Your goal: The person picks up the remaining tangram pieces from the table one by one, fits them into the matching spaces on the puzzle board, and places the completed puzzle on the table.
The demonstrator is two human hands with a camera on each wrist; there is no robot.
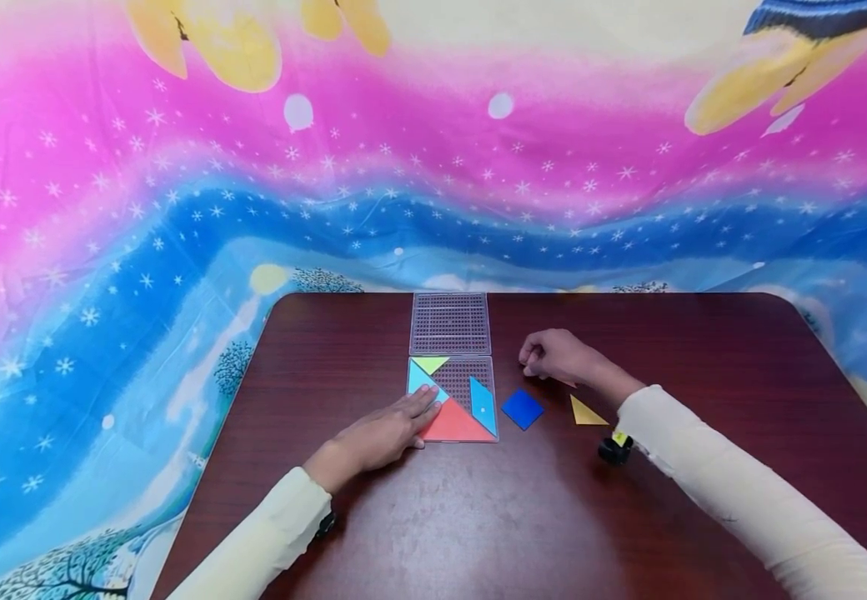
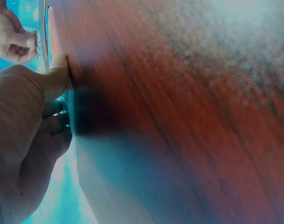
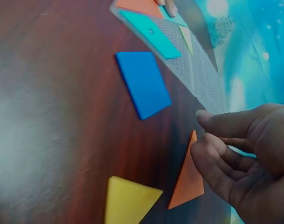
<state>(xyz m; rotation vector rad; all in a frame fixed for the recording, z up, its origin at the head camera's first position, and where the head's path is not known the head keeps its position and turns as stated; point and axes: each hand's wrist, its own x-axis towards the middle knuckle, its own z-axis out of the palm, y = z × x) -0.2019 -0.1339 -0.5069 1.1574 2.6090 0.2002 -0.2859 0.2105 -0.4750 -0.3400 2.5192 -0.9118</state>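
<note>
My left hand (image 1: pixel 396 425) rests on the clear gridded tray (image 1: pixel 458 377), fingertips on a light-blue triangle (image 1: pixel 422 380) and a large red-orange triangle (image 1: pixel 459 422), thumb at the near edge. A lime triangle (image 1: pixel 430 364) and a blue parallelogram (image 1: pixel 483 410) also lie in the tray. My right hand (image 1: pixel 559 357) hovers right of the tray, fingers bent, with a gap between thumb and forefinger and no piece between them. Close below it, an orange triangle (image 3: pixel 188 179) lies on the table, mostly covered by the hand in the head view.
A dark-blue square (image 1: pixel 523 409) lies just right of the tray, and a yellow triangle (image 1: pixel 586 412) sits farther right near the right wrist. The tray's gridded lid (image 1: pixel 450 323) lies flat behind it, at the far edge of the brown table (image 1: pixel 328 358). A printed cloth (image 1: pixel 403 167) hangs behind.
</note>
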